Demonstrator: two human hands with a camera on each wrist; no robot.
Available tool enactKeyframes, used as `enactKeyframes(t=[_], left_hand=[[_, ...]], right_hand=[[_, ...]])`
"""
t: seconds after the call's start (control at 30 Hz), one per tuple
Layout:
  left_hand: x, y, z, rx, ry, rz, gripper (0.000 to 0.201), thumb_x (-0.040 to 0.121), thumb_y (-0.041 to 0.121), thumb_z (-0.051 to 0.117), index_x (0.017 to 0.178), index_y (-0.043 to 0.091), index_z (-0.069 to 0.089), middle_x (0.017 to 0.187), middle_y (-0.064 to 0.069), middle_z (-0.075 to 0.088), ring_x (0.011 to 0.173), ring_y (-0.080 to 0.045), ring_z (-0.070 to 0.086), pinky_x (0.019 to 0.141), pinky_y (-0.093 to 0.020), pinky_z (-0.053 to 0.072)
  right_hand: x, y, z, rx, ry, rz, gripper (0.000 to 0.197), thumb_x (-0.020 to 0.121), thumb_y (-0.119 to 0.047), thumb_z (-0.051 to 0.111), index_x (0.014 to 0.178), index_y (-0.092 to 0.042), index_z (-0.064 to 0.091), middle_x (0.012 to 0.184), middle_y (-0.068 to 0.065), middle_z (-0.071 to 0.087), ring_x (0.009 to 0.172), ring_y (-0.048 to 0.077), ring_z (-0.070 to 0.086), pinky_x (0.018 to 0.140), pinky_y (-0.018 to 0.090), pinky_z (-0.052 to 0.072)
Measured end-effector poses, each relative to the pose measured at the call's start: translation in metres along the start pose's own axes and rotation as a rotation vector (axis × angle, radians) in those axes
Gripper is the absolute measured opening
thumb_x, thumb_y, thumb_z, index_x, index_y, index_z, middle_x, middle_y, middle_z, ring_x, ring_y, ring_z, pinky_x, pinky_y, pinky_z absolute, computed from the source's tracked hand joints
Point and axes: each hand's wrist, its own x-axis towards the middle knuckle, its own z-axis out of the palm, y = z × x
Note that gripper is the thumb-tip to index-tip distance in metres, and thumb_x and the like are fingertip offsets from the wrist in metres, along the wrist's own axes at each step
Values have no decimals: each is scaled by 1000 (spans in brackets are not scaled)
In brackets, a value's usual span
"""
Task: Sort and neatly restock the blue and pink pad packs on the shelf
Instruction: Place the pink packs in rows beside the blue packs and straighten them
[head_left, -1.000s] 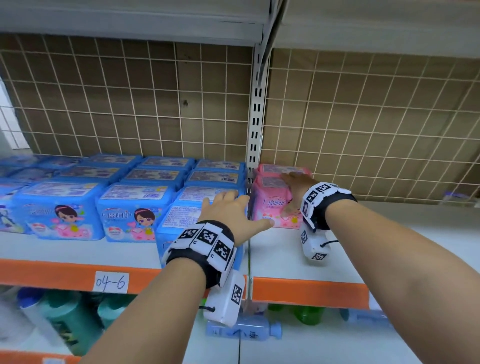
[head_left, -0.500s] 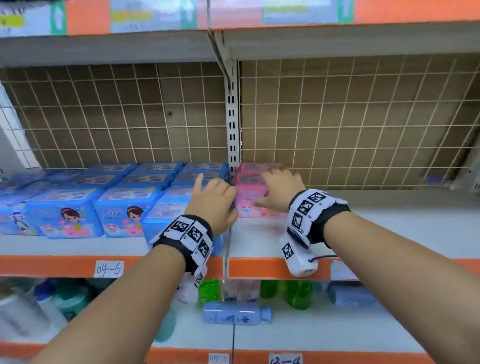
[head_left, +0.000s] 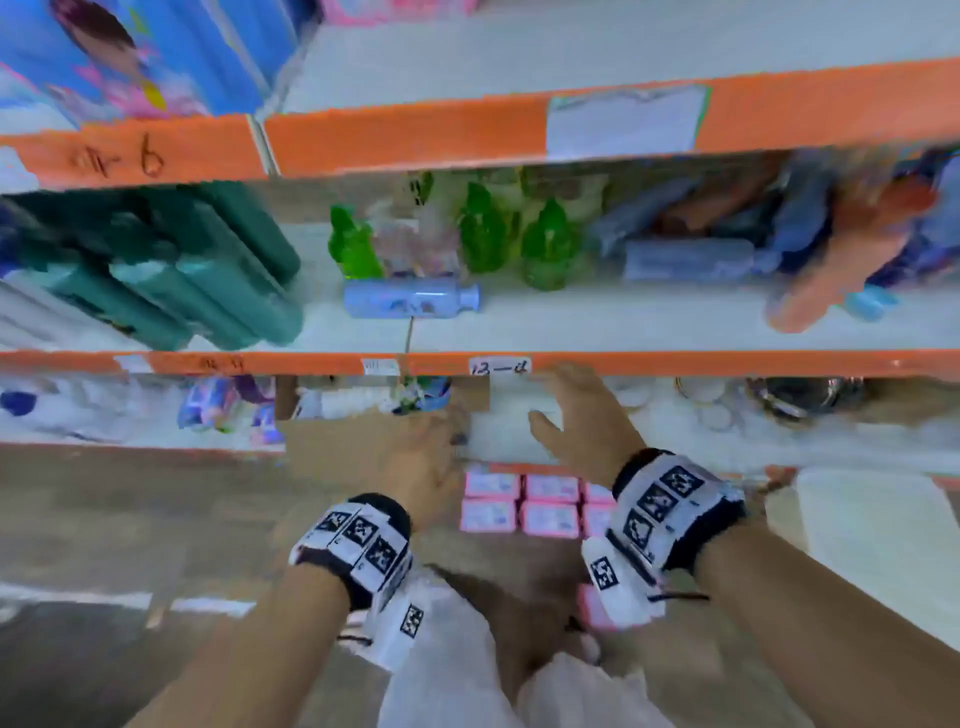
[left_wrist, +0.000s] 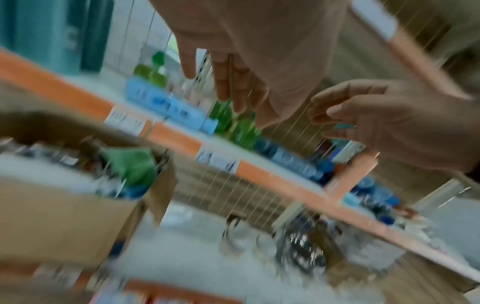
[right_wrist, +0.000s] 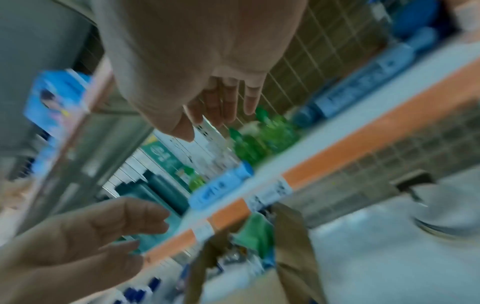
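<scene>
Several pink pad packs (head_left: 519, 501) lie in rows low down, by the floor, between my wrists. Blue pad packs (head_left: 130, 57) stand on the upper shelf at the top left, blurred. My left hand (head_left: 431, 447) hovers in front of a cardboard box with fingers loosely spread and holds nothing. My right hand (head_left: 556, 400) is spread open above the pink packs, near the lowest shelf edge, also empty. In the left wrist view the left hand (left_wrist: 228, 82) has loose, empty fingers. The right wrist view shows the right hand (right_wrist: 223, 102) with straight fingers. All views are motion-blurred.
An open cardboard box (head_left: 363, 447) with mixed goods sits at the left of the lowest shelf. On the middle shelf (head_left: 623, 332) stand green bottles (head_left: 540, 244) and teal bottles (head_left: 208, 291), with a blue bottle (head_left: 410, 304) lying down. A white container (head_left: 872, 530) stands low at the right.
The view has swung down from the pad shelf to the lower shelves and floor. Both hands have left the shelf's packs and dropped toward the pink packs below, empty.
</scene>
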Motion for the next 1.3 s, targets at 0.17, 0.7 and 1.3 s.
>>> enactKeyframes(t=[0.17, 0.7, 1.3], left_hand=[[-7, -47, 136, 67, -410, -255, 62, 88, 33, 52, 143, 21, 26, 145, -6, 32, 130, -22, 34, 101, -27, 26], [74, -241, 484, 292, -683, -342, 88, 77, 29, 70, 145, 16, 15, 148, -8, 22, 134, -28, 24, 103, -44, 31], [125, -290, 591, 342, -409, -200, 80, 71, 16, 74, 135, 1, 28, 137, -22, 30, 125, -39, 34, 100, -53, 34]], right_hand=[[-46, 93, 97, 19, -232, 297, 35, 84, -13, 57, 118, -4, 54, 116, 13, 53, 111, 31, 47, 90, 34, 37], [-51, 329, 413, -40, -469, 618, 59, 81, -20, 63, 134, -9, 41, 135, 13, 39, 125, 30, 34, 103, 37, 30], [-2, 445, 501, -590, -377, 578, 97, 56, -22, 87, 133, -5, 31, 134, 23, 30, 122, 39, 31, 82, 52, 44]])
